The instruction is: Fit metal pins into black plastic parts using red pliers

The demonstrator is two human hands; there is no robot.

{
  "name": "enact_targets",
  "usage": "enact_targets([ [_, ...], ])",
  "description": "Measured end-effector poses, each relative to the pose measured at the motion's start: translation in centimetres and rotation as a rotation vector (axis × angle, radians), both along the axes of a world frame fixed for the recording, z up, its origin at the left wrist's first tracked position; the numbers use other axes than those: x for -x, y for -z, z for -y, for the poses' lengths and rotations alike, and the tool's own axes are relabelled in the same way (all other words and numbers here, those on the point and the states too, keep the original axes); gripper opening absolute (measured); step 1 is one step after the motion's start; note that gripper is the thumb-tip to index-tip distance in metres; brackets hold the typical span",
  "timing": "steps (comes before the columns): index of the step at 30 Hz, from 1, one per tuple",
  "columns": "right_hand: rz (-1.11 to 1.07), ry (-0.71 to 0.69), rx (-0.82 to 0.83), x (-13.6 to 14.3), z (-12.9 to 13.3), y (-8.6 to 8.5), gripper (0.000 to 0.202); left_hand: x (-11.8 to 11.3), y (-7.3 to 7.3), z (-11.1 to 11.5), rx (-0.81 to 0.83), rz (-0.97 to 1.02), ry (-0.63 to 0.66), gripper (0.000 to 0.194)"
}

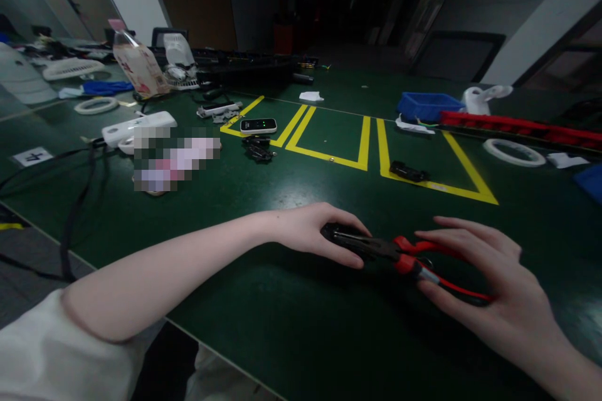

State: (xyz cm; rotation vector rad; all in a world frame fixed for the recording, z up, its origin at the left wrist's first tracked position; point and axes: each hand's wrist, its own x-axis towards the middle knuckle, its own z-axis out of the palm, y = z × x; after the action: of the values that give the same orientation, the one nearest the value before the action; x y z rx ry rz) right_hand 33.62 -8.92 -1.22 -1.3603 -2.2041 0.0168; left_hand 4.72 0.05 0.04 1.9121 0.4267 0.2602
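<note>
My left hand [324, 235] is closed around a small black plastic part [339, 235] just above the green table. Red-handled pliers [404, 254] lie in my right hand [489, 269], with the handles spread between thumb and fingers. The dark jaws point left and reach the black part between my left thumb and fingers. Whether the jaws grip it or only touch it, I cannot tell. Farther back, a similar black part [408, 171] rests on the right yellow tape outline, and another dark cluster of parts [258, 148] sits left of centre.
Yellow tape outlines [329, 156] mark the green table [263, 313]. A small device with green lights [258, 126] lies near the left outline. Behind stand a bottle [136, 62] and a blue bin [427, 105]. A tape roll [514, 153] is at right; cables [78, 213] hang at left.
</note>
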Motion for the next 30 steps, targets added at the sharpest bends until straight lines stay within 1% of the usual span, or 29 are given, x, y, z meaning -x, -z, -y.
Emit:
enact_targets([
  [6,-0.018,0.014,-0.021,0.6,0.1,-0.3,0.038,0.0,0.0,0.0,0.013,-0.011,-0.010,0.048],
  [10,-0.051,0.016,-0.006,0.2,0.0,-0.3,0.035,0.1,-0.1,0.0,0.018,-0.013,0.010,0.049],
  [14,-0.052,0.009,0.036,-0.8,-0.2,0.1,0.038,0.2,-0.1,0.0,0.015,-0.031,0.022,0.048],
  [18,-0.044,0.012,0.032,-1.4,-0.4,0.4,0.041,0.3,0.0,0.0,0.017,-0.032,0.026,0.047],
  [22,-0.043,-0.017,0.034,-1.3,-0.3,0.5,0.043,0.2,-0.1,0.1,-0.002,-0.020,0.018,0.048],
  [30,-0.048,-0.019,0.076,-1.1,-0.2,0.7,0.043,0.0,-0.2,0.3,-0.020,-0.038,0.012,0.048],
])
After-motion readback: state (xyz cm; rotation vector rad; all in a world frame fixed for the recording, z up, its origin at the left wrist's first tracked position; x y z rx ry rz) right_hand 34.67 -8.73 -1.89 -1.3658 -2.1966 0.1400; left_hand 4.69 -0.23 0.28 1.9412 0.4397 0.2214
